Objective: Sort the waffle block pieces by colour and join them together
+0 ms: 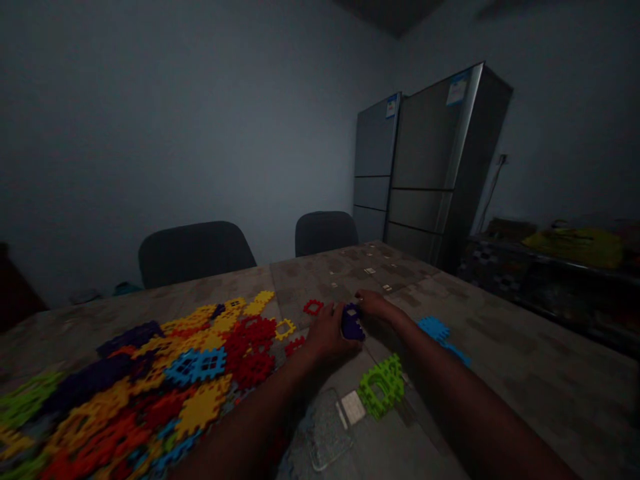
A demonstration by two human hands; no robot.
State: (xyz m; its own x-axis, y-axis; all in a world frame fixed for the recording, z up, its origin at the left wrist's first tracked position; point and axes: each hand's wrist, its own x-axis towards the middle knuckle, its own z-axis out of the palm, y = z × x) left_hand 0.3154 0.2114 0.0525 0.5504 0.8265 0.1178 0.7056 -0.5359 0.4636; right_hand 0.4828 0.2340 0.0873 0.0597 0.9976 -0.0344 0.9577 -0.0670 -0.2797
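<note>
Over the middle of the table, my left hand (329, 332) is closed around a dark purple toothed plastic building piece (353, 325). My right hand (375, 305) meets the far right side of that piece with curled fingers; the fingertips are partly hidden and dim. A small red toothed frame (313, 307) lies just beyond my left hand, and a yellow toothed ring (285, 329) sits to its left. Nearer to me, between my forearms, stands a green assembled block (383, 387) of toothed pieces. Light blue toothed pieces (435, 328) rest to the right of my right forearm.
A large heap of mixed toothed pieces (200, 353) covers the table's left side. A clear plastic container (327, 430) lies close to me. Two dark chairs (197, 253) stand behind the patterned table (415, 283); grey refrigerators (425, 147) are at the back right.
</note>
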